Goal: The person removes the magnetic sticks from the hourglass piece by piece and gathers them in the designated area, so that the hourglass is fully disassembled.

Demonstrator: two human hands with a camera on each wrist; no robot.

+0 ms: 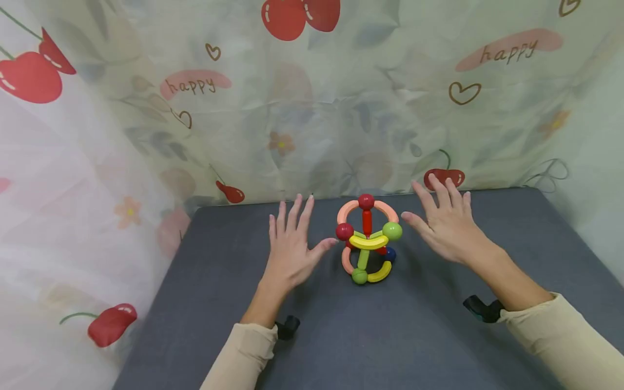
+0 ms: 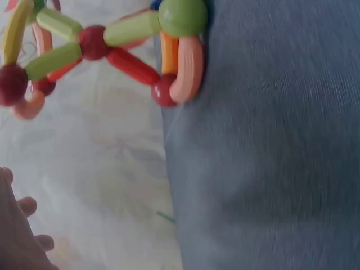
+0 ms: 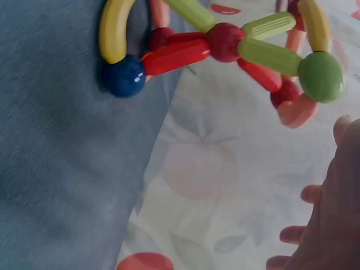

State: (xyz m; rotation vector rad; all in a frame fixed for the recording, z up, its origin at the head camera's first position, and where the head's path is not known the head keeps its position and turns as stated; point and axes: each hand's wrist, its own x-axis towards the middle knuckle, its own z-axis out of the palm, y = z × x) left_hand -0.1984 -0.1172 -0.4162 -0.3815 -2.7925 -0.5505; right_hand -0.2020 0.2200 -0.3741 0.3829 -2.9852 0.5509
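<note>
A construction of coloured rods, curved pieces and balls stands on the dark table, its yellow curved piece [image 1: 369,242] facing the front. To its left is my left hand [image 1: 291,252], fingers spread and the thumb pointing at it without touching. My right hand [image 1: 450,227] is held on the other side, fingers spread, also apart from it. The left wrist view shows a red centre ball [image 2: 93,42] joining green and red rods, with part of the left hand [image 2: 19,230] at the lower left. In the right wrist view a blue ball [image 3: 124,76] touches the table, and the right hand [image 3: 332,214] shows at the right.
The dark grey table [image 1: 361,336] reaches back to a hanging cloth [image 1: 331,108] printed with cherries, hearts and writing. More printed cloth [image 1: 63,216] hangs at the left. A thin looped string [image 1: 551,169] is near the table's back right corner.
</note>
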